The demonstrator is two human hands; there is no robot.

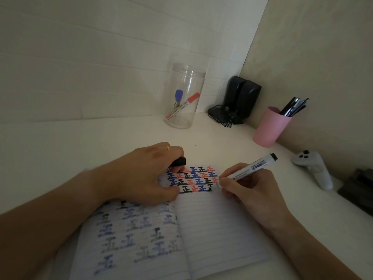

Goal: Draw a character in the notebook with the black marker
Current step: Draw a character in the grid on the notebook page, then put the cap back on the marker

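Observation:
An open lined notebook (212, 225) lies on the white desk. Its right page carries rows of black, blue and red characters at the top. My right hand (248, 188) grips the black marker (252, 166), whose tip touches the page at the right end of the lowest row, on a partly drawn black character (210, 185). My left hand (147, 174) presses down on the notebook's upper left and holds the black marker cap (179, 161) in its fingers.
A clear jar (184, 96) with a blue and a red marker stands at the back. Black speakers (240, 98) fill the corner. A pink cup (271, 127) holds pens. A white controller (314, 168) lies at the right, with a dark object (357, 188) beyond it.

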